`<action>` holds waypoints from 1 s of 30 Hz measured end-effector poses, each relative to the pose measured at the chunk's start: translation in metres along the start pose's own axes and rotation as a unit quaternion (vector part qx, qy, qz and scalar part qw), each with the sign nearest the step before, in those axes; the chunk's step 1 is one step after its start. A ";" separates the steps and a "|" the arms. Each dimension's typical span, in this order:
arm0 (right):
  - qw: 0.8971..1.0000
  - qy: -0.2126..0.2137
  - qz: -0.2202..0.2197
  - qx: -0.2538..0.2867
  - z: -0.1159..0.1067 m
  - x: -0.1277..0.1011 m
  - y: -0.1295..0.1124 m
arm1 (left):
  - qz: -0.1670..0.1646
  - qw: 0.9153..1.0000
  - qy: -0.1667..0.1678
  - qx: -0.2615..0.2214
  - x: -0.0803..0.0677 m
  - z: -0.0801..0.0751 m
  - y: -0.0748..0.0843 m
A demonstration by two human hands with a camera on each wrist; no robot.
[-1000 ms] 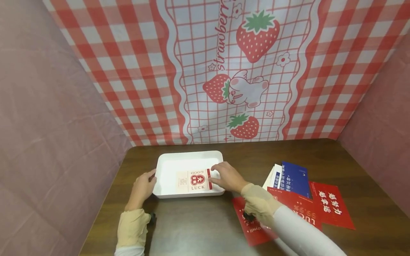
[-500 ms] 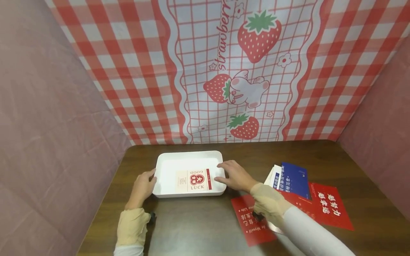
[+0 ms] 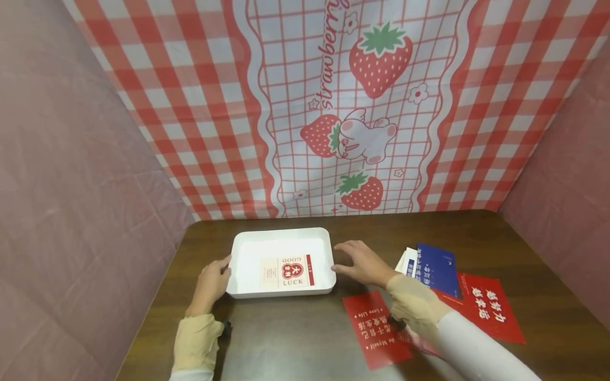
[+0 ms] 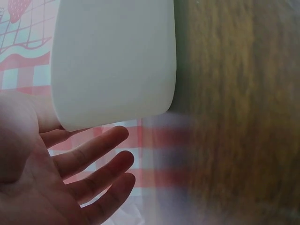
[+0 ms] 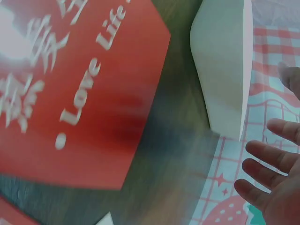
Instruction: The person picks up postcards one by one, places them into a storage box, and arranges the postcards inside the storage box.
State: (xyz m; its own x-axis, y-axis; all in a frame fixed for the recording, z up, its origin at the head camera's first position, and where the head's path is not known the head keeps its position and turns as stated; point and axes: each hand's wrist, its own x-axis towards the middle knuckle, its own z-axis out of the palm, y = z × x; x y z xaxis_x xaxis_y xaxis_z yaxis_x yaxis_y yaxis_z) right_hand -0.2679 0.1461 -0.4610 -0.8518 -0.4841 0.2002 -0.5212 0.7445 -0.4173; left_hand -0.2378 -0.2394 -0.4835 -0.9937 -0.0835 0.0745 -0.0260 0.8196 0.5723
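A white tray (image 3: 281, 241) lies on the table, with a cream card (image 3: 290, 271) reading GOOD LUCK flat inside it. My left hand (image 3: 211, 283) is at the tray's left rim. In the left wrist view that hand's thumb and index finger meet the tray's edge and are partly hidden by it; the other fingers (image 4: 105, 180) extend loosely. Beside the tray's right rim is my right hand (image 3: 364, 263), holding nothing, its thumb and fingers spread apart. The right wrist view shows its fingers (image 5: 269, 157) loosely extended near the tray's end wall (image 5: 220, 61).
Right of the tray lie several cards: a red card (image 3: 374, 328) near the right wrist, a blue card (image 3: 440, 270), a white card (image 3: 404, 262) partly under it, and another red card (image 3: 495, 307). The right forearm covers part of the pile. A strawberry-print cloth (image 3: 305, 174) hangs behind the table.
My right hand has let go of the GOOD LUCK card and moved right, out past the tray's rim. The card stays in the tray. My left hand has kept its place.
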 end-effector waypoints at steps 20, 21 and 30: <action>0.999 0.007 0.037 -0.005 -0.024 -0.013 0.021 | 0.002 1.000 0.011 0.000 -0.001 -0.001 -0.003; 0.999 0.007 0.039 -0.007 -0.025 -0.013 0.023 | 0.001 1.000 0.011 0.000 -0.001 -0.001 -0.002; 0.998 -0.003 0.058 -0.011 -0.038 -0.012 0.030 | -0.008 1.000 0.007 -0.001 -0.001 0.000 0.001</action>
State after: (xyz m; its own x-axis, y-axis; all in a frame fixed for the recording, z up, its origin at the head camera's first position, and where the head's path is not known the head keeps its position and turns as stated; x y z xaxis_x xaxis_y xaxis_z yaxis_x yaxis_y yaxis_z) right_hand -0.2751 0.1918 -0.4422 -0.9061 -0.3971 0.1458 -0.4202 0.8056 -0.4177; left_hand -0.2369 -0.2389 -0.4832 -0.9917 -0.1036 0.0764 -0.0410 0.8170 0.5751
